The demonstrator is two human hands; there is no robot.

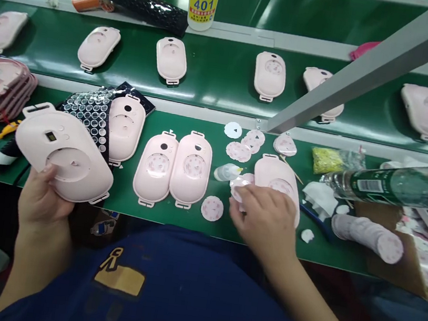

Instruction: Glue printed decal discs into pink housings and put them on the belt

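Note:
My left hand (47,201) grips a pale pink plastic casing (96,176) by its lower edge, thumb on its face. The casing is tilted above the bench, with a small dark window and a bare round recess. My right hand (265,218) is closed in a pinch on a round printed disc (237,184), partly hidden by the fingers. Beside it lies another pink casing (274,169), partly covered by that hand. Left of the fingers are a small dropper bottle (227,172) with a yellow tip and a loose printed disc (212,208).
Two pink casings with discs (154,179) lie mid-bench. Black bubble wrap (87,116) partly covers another. More casings sit on the green belt (218,71) behind. A grey metal post (353,79) slants across the right. A glue bottle (203,2) stands at the back.

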